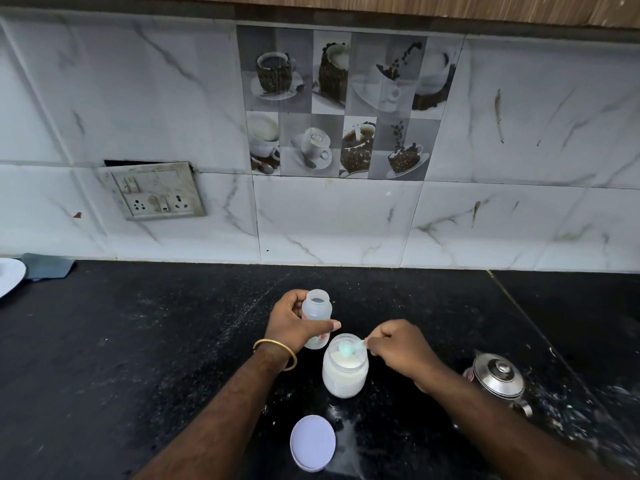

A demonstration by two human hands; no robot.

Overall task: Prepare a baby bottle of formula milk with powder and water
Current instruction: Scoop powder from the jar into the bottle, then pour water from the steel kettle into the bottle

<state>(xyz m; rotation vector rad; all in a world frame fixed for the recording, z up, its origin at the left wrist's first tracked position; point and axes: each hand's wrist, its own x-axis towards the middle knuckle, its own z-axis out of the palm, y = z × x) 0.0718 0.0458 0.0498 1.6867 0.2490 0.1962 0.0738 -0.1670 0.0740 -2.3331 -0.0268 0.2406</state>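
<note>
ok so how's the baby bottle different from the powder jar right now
The baby bottle is narrow, looks empty and is gripped by the left hand; the powder jar is wider, holds white powder and stands on the counter. The right hand holds a scoop over the jar. Both are translucent and uncapped.

- The open glass jar of white powder [345, 370] stood mid-counter, with a clear plastic baby bottle [316, 322] just behind-left.
- A round lilac lid [312, 442] lay in front; a steel lidded pot [497, 377] stood right.
- Bare black stone counter [138, 341] stretched left of the jar.
</note>
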